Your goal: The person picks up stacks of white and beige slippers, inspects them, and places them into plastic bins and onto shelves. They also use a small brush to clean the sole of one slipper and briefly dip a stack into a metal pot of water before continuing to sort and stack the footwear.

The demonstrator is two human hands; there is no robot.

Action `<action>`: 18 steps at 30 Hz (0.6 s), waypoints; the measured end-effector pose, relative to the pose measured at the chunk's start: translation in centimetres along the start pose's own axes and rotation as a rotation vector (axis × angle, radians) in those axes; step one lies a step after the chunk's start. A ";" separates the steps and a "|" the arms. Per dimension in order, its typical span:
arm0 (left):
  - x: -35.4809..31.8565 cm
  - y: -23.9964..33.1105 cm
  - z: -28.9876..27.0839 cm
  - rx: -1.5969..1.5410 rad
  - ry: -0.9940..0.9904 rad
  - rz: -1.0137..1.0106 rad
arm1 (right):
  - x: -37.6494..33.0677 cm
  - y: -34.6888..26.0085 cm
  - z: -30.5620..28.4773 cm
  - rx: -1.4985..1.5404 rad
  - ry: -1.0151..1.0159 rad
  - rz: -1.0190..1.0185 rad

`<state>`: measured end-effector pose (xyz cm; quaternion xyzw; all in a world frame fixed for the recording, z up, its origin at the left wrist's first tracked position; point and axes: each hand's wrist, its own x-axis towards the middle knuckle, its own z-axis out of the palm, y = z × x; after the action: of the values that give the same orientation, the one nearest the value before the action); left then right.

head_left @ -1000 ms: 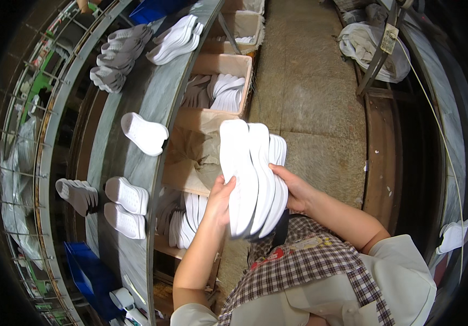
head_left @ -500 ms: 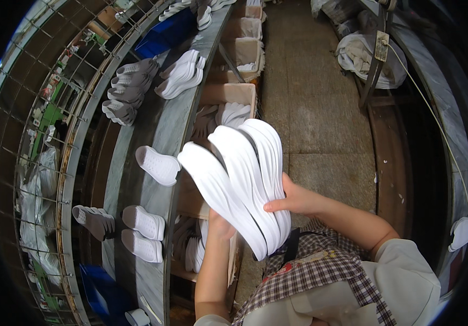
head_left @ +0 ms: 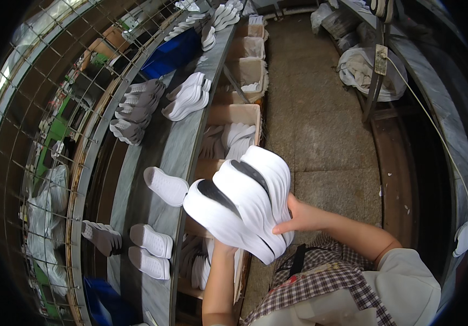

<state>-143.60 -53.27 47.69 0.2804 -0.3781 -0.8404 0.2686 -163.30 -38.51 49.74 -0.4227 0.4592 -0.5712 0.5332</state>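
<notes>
At the frame centre we hold a stack of white soles (head_left: 245, 204). Our right hand (head_left: 299, 217) closes on its right side, and our left hand (head_left: 220, 249) supports it from below, mostly hidden. We should keep the soles pressed together. The grey surface (head_left: 182, 146) at left has free room between a single sole (head_left: 166, 186) and a fanned pile (head_left: 186, 98).

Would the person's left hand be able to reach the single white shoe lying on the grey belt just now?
Probably not right away: the left hand is under the stack of white soles, though the white shoe lies close with nothing between.
</notes>
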 end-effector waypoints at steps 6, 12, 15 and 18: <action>0.3 0.3 0.6 0.044 -0.024 0.036 | 0.5 0.8 -0.6 0.025 -0.010 -0.048; 0.1 0.3 1.8 0.222 -0.100 0.225 | 1.2 2.7 -2.6 0.136 -0.103 -0.004; 0.1 0.2 2.0 0.404 -0.144 0.271 | 1.2 3.7 -3.3 0.195 -0.124 0.032; -0.2 0.3 1.9 0.407 -0.126 0.215 | 1.1 4.3 -3.4 0.247 -0.120 0.048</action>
<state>-144.62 -52.42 49.06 0.2338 -0.5834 -0.7294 0.2702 -165.69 -39.44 44.76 -0.3763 0.3623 -0.5842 0.6212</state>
